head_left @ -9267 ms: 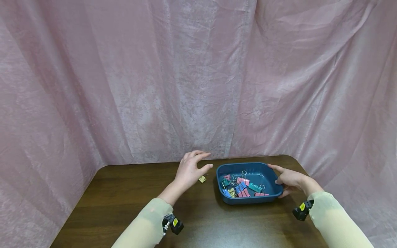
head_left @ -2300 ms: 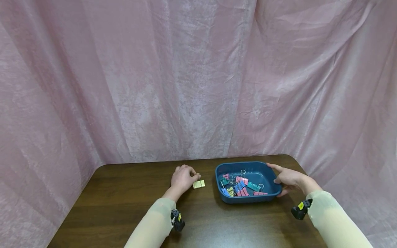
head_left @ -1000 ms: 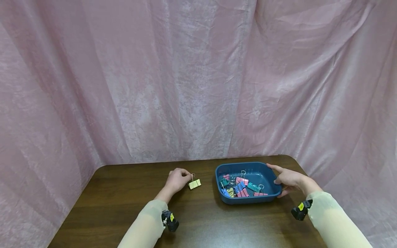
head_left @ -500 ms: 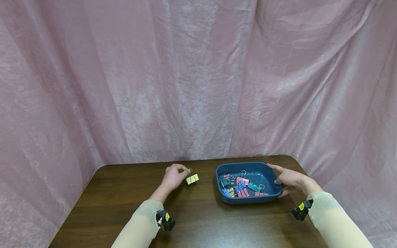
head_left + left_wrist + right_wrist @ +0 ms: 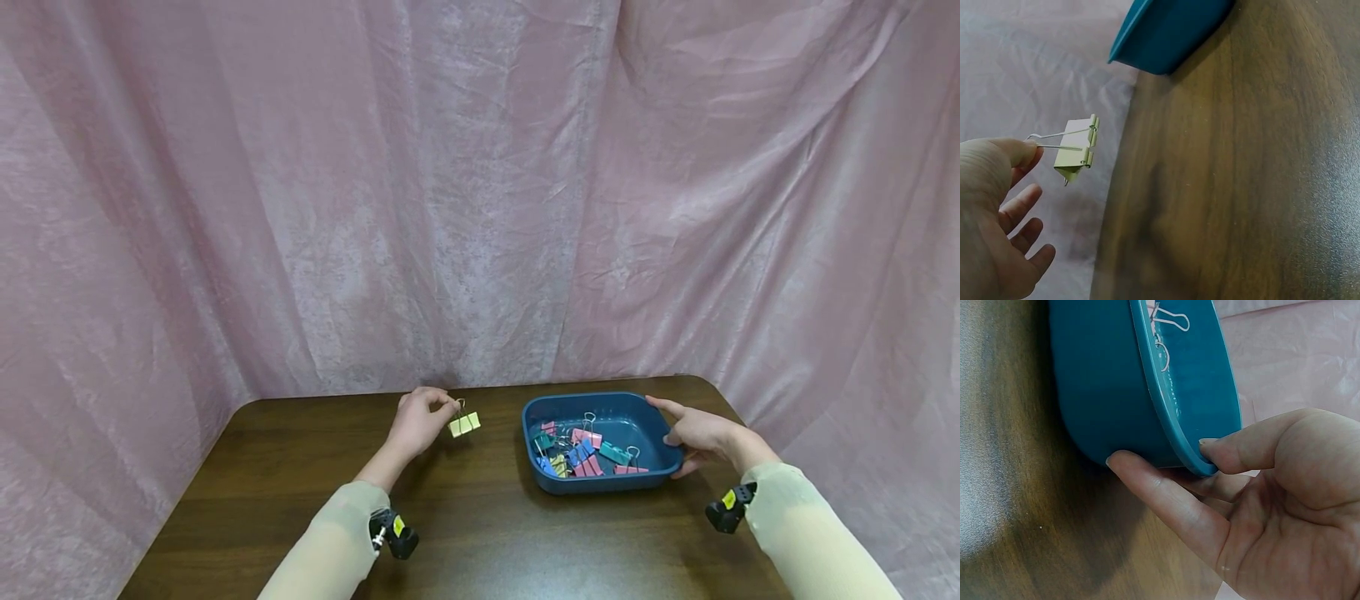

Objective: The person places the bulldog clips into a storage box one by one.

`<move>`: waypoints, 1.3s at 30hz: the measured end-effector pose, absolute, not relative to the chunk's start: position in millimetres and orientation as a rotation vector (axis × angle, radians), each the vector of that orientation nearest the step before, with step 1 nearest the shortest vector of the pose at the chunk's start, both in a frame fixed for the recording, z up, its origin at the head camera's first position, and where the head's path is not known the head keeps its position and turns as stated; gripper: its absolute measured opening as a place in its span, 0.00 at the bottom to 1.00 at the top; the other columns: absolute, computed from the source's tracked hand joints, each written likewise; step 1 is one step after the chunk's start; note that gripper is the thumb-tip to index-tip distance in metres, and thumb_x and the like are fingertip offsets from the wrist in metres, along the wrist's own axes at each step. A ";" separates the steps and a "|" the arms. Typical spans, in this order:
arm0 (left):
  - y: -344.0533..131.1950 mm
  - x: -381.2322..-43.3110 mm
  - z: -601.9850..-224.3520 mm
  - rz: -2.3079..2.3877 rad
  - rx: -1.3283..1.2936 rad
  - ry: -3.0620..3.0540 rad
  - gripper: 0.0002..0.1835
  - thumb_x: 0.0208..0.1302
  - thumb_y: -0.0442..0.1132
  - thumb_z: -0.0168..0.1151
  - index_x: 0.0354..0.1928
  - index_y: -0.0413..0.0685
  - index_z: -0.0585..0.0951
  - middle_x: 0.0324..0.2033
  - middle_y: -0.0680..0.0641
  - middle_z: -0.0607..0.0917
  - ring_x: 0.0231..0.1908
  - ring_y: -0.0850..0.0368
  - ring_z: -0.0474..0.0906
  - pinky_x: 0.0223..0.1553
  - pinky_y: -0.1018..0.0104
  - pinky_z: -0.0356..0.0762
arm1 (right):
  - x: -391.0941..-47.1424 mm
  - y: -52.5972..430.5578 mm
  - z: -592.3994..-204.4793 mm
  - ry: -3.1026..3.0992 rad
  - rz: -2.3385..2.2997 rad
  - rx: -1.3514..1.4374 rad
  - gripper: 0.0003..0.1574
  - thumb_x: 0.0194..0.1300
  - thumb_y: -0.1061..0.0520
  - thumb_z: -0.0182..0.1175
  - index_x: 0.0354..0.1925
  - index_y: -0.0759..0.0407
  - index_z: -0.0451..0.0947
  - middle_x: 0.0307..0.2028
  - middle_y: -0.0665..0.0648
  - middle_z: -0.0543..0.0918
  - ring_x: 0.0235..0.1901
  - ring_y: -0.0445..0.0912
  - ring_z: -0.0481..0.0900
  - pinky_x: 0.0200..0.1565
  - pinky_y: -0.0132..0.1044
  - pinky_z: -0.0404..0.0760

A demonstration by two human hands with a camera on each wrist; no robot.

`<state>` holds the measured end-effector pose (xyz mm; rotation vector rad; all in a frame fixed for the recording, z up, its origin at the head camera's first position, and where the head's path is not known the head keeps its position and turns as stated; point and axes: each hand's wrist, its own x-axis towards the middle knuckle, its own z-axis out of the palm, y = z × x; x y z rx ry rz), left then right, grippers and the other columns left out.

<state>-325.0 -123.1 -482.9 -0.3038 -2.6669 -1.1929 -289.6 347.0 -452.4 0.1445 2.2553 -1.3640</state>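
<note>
Between thumb and index finger, my left hand (image 5: 420, 423) pinches a yellow binder clip (image 5: 464, 424) by a wire handle. In the left wrist view the clip (image 5: 1076, 147) hangs off the fingertips, while the other fingers are spread loosely. A blue rectangular tray (image 5: 600, 486) stands on the table to the right of it. My right hand (image 5: 708, 435) grips the tray's right end; in the right wrist view the thumb is over the rim (image 5: 1175, 434) and fingers lie against the outer wall. Several pink, blue, teal and yellow binder clips (image 5: 587, 458) lie in the tray.
The brown wooden table (image 5: 480, 533) carries the tray near its back right. A pink velvet curtain (image 5: 450, 200) hangs right behind the table's back edge. Small black cameras (image 5: 724, 513) are strapped at both wrists.
My left hand came down to the yellow clip lying on the table, took it by its handle, then drew it left and lifted it. My right hand and the tray have hardly moved.
</note>
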 end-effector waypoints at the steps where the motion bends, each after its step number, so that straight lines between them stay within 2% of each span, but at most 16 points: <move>1: -122.9 -324.9 -481.0 -1.193 -0.313 -2.658 0.09 0.68 0.46 0.67 0.33 0.53 0.89 0.51 0.47 0.85 0.60 0.40 0.73 0.66 0.45 0.63 | -289.8 347.3 -452.6 2.254 -1.365 0.137 0.52 0.70 0.73 0.48 0.82 0.51 0.39 0.72 0.84 0.37 0.46 0.67 0.82 0.40 0.56 0.86; 6: -121.4 -325.1 -470.5 -1.199 -0.361 -2.615 0.09 0.68 0.46 0.68 0.34 0.52 0.90 0.53 0.45 0.85 0.61 0.42 0.73 0.67 0.46 0.59 | -291.0 348.3 -453.5 2.249 -1.376 0.122 0.52 0.70 0.73 0.47 0.83 0.50 0.39 0.71 0.85 0.38 0.44 0.65 0.84 0.39 0.56 0.86; 12: -119.5 -321.7 -458.2 -1.220 -0.379 -2.584 0.08 0.69 0.47 0.68 0.35 0.54 0.90 0.55 0.44 0.84 0.64 0.39 0.70 0.68 0.44 0.59 | -291.0 348.0 -452.8 2.248 -1.379 0.121 0.52 0.70 0.73 0.47 0.83 0.51 0.39 0.72 0.85 0.38 0.44 0.65 0.83 0.40 0.57 0.86; 22: -115.8 -310.2 -444.8 -1.242 -0.372 -2.579 0.07 0.68 0.48 0.69 0.37 0.55 0.89 0.58 0.46 0.83 0.61 0.41 0.70 0.61 0.45 0.67 | -287.7 348.3 -455.1 2.242 -1.389 0.131 0.52 0.70 0.73 0.48 0.82 0.51 0.40 0.72 0.85 0.38 0.45 0.65 0.83 0.39 0.55 0.86; 39: -106.9 -293.7 -427.3 -1.275 -0.399 -2.532 0.06 0.68 0.48 0.69 0.37 0.57 0.89 0.57 0.52 0.83 0.63 0.44 0.68 0.62 0.46 0.68 | -290.2 348.9 -457.5 2.261 -1.384 0.129 0.52 0.70 0.73 0.49 0.82 0.51 0.41 0.72 0.85 0.38 0.47 0.67 0.82 0.38 0.55 0.87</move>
